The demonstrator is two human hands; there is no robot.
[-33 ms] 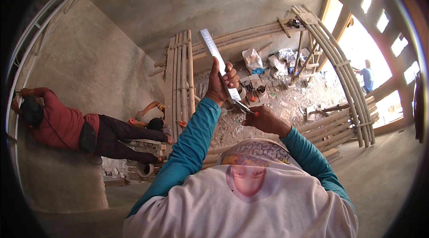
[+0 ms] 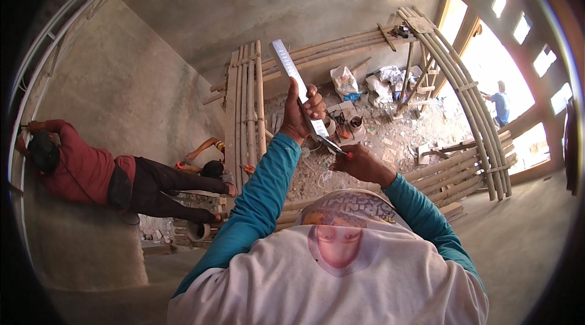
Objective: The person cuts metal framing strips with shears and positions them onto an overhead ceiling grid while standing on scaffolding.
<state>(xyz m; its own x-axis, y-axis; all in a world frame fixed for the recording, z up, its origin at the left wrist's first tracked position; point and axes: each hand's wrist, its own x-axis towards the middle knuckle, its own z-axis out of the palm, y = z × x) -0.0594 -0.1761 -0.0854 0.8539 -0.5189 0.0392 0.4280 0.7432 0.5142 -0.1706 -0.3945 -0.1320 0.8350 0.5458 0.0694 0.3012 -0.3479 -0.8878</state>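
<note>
My left hand (image 2: pixel 300 110) is wrapped round a straight silver metal profile (image 2: pixel 283 60), raised in front of me and tilted with its far end to the left. Light slots or marks run along its face. Closed on red-handled tin snips (image 2: pixel 332 145) is my right hand (image 2: pixel 365 164), just below and to the right of the left one. The snips' metal jaws meet the near end of the profile; whether they bite into it is too small to tell. Most of the handles are hidden in my palm.
Bamboo scaffolding stands left (image 2: pixel 247 105) and right (image 2: pixel 472 99). Below lie rubble, buckets (image 2: pixel 355 122) and white sacks (image 2: pixel 345 83). At left, a person in a red shirt (image 2: pixel 85 163) reaches toward a metal frame; another person (image 2: pixel 212 168) is lower down. A person in blue (image 2: pixel 501 107) is outside.
My hands, the profile and the snips look unmoved. The lower person's hand at left has shifted slightly.
</note>
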